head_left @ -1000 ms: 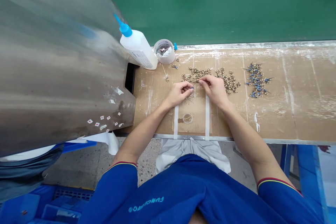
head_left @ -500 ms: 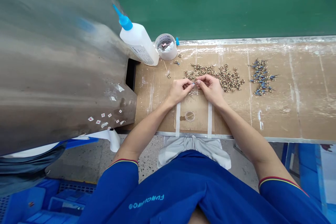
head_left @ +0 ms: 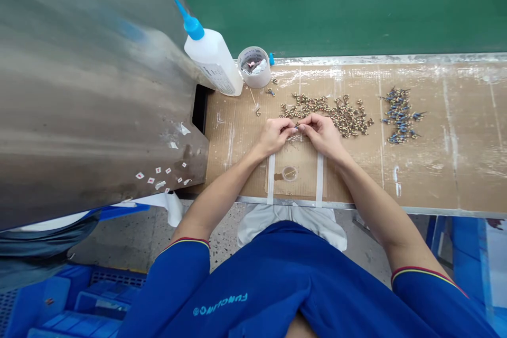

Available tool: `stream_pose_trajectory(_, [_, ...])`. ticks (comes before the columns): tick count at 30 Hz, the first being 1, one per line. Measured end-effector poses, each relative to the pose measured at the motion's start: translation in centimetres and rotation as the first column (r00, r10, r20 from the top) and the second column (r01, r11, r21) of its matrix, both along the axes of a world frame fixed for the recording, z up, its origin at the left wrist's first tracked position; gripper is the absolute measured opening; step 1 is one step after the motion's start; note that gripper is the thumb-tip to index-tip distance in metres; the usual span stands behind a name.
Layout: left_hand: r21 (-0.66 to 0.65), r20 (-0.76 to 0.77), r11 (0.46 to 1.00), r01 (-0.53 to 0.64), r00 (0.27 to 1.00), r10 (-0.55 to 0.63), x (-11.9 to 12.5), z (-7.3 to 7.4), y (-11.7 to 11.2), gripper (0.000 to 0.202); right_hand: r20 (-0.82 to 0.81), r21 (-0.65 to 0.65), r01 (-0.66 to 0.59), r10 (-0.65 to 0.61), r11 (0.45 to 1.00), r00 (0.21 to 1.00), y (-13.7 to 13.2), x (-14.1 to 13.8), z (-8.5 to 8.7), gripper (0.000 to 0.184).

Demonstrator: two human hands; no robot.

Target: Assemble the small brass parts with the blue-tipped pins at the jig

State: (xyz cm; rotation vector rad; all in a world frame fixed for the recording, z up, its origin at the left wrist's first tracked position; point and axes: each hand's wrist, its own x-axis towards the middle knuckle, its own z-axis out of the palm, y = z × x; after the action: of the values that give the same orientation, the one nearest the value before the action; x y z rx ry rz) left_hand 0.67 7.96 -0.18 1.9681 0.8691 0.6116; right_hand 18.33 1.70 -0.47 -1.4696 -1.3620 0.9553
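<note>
My left hand and my right hand meet above the cardboard-covered bench. Their fingertips pinch a tiny metal part that is mostly hidden by the fingers. Just beyond my hands lies a scattered pile of small brass ring-shaped parts. Farther right is a loose group of small blue-and-metal parts. Fine wires show below my fingers.
A white glue bottle with a blue nozzle and a roll of tape holding scraps stand at the back left. A large steel panel rises at left. Two white tape strips and a small round clear dish lie near the front edge.
My fingertips have come closer together around the tiny part since the oldest frame. The whole view has drifted slightly, with the bench lower-left objects shifting right and up.
</note>
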Motion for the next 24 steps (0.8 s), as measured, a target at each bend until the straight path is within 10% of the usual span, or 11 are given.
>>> stream_pose_trajectory(12, [0.04, -0.001, 0.999, 0.036, 0.999, -0.036, -0.4, -0.7, -0.2, 0.015, 0.09, -0.043, -0.096, 0.1, 0.994, 0.991, -0.3, 0.3, 0.6, 0.014])
stream_pose_trajectory(24, [-0.052, 0.043, 0.998, -0.017, 0.999, 0.019, -0.5, 0.1, 0.0, 0.02, -0.216, -0.044, -0.011, 0.001, 0.999, 0.976, 0.1, -0.1, -0.5, 0.019])
